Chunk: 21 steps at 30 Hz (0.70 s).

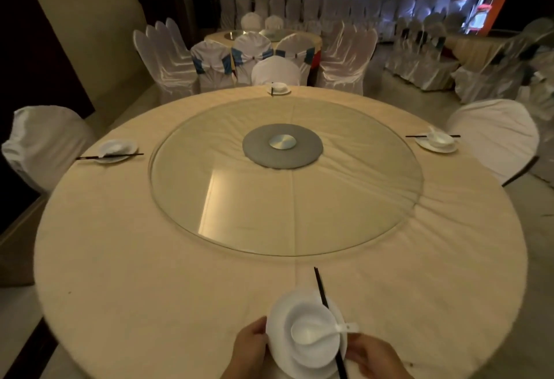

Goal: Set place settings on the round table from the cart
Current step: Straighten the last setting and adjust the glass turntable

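A white plate (277,315) with a bowl (311,312) and a white spoon (317,331) in it sits at the near edge of the round table (150,273). Black chopsticks (322,291) lie across its right side. My left hand (250,345) grips the plate's left rim. My right hand (370,356) holds the plate's right edge by the chopsticks. Three other settings stand at the left (115,150), far (278,88) and right (437,141).
A glass turntable (209,198) with a grey hub (281,146) fills the table's middle. White-covered chairs stand at the left (42,144), far side (275,71) and right (494,135). More tables and chairs crowd the dim room behind.
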Available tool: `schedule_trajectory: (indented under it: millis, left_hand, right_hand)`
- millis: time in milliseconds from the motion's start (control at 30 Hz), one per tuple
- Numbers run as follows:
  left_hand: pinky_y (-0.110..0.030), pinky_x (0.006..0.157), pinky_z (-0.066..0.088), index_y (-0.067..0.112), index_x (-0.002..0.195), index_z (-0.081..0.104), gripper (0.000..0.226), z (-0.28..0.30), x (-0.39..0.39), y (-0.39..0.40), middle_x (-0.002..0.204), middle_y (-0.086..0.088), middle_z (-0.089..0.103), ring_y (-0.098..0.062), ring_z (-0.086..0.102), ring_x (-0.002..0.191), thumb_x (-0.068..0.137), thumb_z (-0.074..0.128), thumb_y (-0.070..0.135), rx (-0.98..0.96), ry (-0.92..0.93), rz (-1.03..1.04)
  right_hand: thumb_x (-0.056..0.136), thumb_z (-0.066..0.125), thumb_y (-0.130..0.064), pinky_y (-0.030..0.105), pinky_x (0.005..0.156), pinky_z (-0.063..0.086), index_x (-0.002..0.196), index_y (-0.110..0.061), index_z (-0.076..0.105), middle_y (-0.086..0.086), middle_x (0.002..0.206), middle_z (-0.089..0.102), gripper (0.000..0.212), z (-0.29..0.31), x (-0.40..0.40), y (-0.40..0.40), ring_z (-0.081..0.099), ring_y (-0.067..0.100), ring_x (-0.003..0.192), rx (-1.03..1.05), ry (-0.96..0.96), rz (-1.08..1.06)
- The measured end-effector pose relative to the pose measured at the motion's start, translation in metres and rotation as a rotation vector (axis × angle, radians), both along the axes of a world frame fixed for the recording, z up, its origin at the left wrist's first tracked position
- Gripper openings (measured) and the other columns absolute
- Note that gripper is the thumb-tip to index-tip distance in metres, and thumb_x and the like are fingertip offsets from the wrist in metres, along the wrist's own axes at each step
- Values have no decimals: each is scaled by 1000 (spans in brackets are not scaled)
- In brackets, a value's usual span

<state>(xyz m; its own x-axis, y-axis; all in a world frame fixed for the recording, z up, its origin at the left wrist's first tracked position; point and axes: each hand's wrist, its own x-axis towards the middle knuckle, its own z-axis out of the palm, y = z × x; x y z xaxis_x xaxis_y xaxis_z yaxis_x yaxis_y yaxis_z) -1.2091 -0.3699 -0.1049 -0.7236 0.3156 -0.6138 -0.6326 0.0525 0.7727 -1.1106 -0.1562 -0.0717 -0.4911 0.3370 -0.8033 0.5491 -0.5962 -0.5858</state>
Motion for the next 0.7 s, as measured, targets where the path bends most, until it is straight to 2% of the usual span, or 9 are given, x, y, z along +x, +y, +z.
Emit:
schedule_trajectory:
  millis: [33, 100, 133, 233, 300, 400, 467, 567, 700]
  left_hand:
    - [-36, 78, 52, 6, 84, 79, 44, 3, 1, 0, 91, -20, 76, -28, 69, 83, 74, 48, -24, -44, 33, -41]
    - [-34, 78, 52, 16, 77, 80, 53, 4, 1, -3, 89, -14, 77, -24, 69, 83, 72, 46, -24, -86, 85, -62]
    - [-32, 74, 52, 18, 75, 81, 55, -3, 2, -4, 88, -13, 77, -22, 69, 82, 71, 45, -24, -91, 93, -64]
    - [-34, 79, 55, 20, 80, 81, 58, -8, 4, -4, 91, -9, 78, -23, 71, 88, 69, 43, -21, -119, 91, -62]
    - [-45, 90, 53, 18, 85, 80, 57, -10, 5, -2, 93, -9, 77, -29, 70, 96, 69, 41, -21, -126, 102, -46]
    - [-39, 84, 55, 23, 82, 78, 60, -8, 7, 0, 88, -1, 78, -21, 70, 90, 72, 39, -21, -162, 131, -38]
    - [-35, 81, 57, 28, 88, 77, 61, -9, 9, 0, 87, 8, 77, -12, 70, 88, 76, 39, -19, -177, 144, -48]
    - [-42, 94, 54, 22, 105, 73, 59, -7, 9, -1, 103, -1, 74, -21, 67, 102, 78, 39, -19, -170, 140, -57]
    - [-49, 94, 53, 28, 86, 74, 58, -7, 10, -2, 99, -5, 75, -29, 67, 101, 76, 40, -17, -181, 165, -72]
  right_hand:
    - [92, 45, 18, 28, 61, 53, 121, 28, 49, 22, 65, 67, 30, 0, -3, -11, 65, 45, 95, -29, 40, -10]
    - [92, 50, 14, 31, 61, 53, 121, 22, 53, 10, 55, 65, 31, -8, -5, -12, 66, 28, 56, 25, -42, 31]
    - [91, 52, 12, 32, 55, 45, 119, 19, 58, 8, 52, 65, 29, -7, -5, -13, 62, 22, 48, 35, -69, 17]
    - [89, 57, 4, 26, 48, 24, 111, 8, 68, 6, 54, 68, 25, -10, 3, -13, 64, 19, 61, 112, -98, 41]
    - [89, 58, 0, 26, 54, 28, 107, 1, 72, 4, 65, 72, 24, -18, 6, -12, 65, 18, 71, 127, -101, 20]
    - [91, 57, -9, 31, 69, 36, 104, -7, 74, 2, 81, 73, 21, -28, 11, -10, 66, 15, 78, 146, -72, 12]
    - [91, 57, -11, 30, 65, 37, 105, -9, 73, 4, 90, 74, 21, -33, 14, -9, 66, 16, 82, 167, -40, 8]
    - [91, 56, -11, 29, 66, 40, 107, -10, 73, 7, 98, 74, 24, -37, 15, -10, 67, 16, 85, 188, -16, 21]
    - [90, 56, -11, 32, 66, 42, 99, -10, 73, 11, 96, 71, 19, -38, 17, -9, 64, 21, 80, 318, -36, 119]
